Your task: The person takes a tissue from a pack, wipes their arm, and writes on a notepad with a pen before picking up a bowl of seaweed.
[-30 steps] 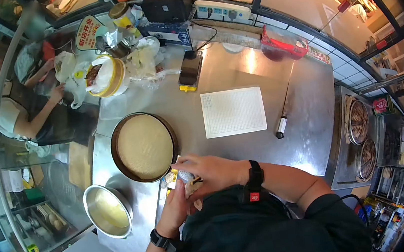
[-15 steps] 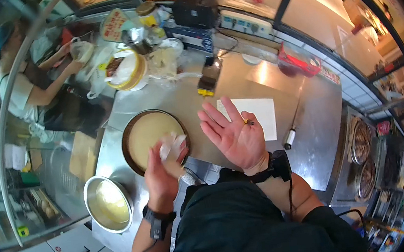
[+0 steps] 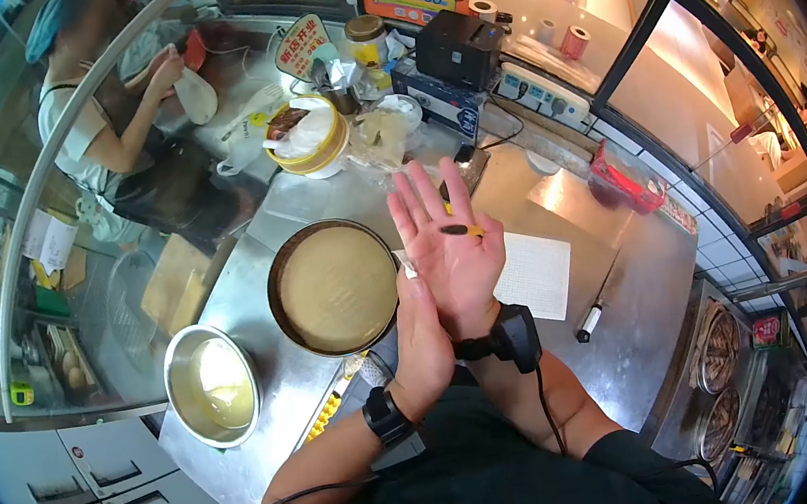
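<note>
My left hand (image 3: 422,335) is held edge-on against the heel of my right palm, its fingers mostly hidden. A bit of crumpled white tissue (image 3: 409,266) shows at its fingertips. My right hand (image 3: 461,270) is turned palm up with its fingers stretched out. Across the palm, by the thumb, lies a small black-and-yellow object (image 3: 461,231) whose kind I cannot make out. Left of my hands is a round dark-rimmed pan (image 3: 281,324) filled with a smooth, pale beige layer. A sheet of white paper (image 3: 537,276) lies beyond my right wrist.
A steel bowl (image 3: 177,396) with pale yellow liquid stands at left. A black-and-white marker (image 3: 590,323) lies at right. Behind are a yellow-rimmed tub (image 3: 342,144), plastic bags and a black printer (image 3: 461,48). A co-worker (image 3: 95,119) holds a white bag behind the curved rail.
My left hand has moved right from over the pan to my right palm, bringing the tissue. The small object now lies farther across the palm. The camera view has shifted.
</note>
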The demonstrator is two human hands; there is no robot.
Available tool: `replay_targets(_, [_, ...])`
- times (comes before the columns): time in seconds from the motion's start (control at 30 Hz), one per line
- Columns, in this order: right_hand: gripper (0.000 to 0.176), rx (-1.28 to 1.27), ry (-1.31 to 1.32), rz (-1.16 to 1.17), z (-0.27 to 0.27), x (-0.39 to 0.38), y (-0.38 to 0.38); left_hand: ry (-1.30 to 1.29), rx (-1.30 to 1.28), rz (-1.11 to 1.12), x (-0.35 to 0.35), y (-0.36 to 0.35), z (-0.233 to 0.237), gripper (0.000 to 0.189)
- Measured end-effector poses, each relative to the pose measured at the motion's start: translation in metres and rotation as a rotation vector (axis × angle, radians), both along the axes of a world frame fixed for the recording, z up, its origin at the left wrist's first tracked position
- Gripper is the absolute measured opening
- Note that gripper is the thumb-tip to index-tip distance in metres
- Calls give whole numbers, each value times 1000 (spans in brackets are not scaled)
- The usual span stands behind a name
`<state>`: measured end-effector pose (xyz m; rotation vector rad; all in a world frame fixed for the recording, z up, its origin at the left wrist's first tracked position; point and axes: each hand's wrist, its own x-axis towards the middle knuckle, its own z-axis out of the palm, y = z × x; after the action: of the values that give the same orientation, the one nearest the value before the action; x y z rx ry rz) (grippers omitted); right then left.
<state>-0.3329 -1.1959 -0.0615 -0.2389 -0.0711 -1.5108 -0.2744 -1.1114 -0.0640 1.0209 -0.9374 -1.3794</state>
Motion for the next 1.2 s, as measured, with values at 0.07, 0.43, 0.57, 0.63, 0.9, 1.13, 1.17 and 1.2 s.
replay_targets(0.07, [67,18,43,-95,-7,-3,-6,97,46,-44,0,5,-7,66])
replay_targets(0.43, [66,137,520,-287,-12,11,25,-385,-122,-71,19,8,-13,61])
replay_targets(0.57, [70,170,585,-289,-16,14,35,-216,164,-105,20,22,-5,64])
replay_targets(0.63, [69,188,647,-313,-18,16,37,-230,138,-41,15,21,0,62])
replay_targets(0.9, [53,385,683,-180,-66,-44,29,57,283,157,66,29,-38,27])
replay_targets(1.13, [30,521,795,210,-110,-103,79,112,527,522,122,136,-84,19])
replay_targets(1.17, [30,509,834,339,-104,-97,84,132,562,581,123,154,-84,20])
replay_targets(1.2, [30,441,865,451,-99,-87,87,123,656,599,125,168,-78,21])
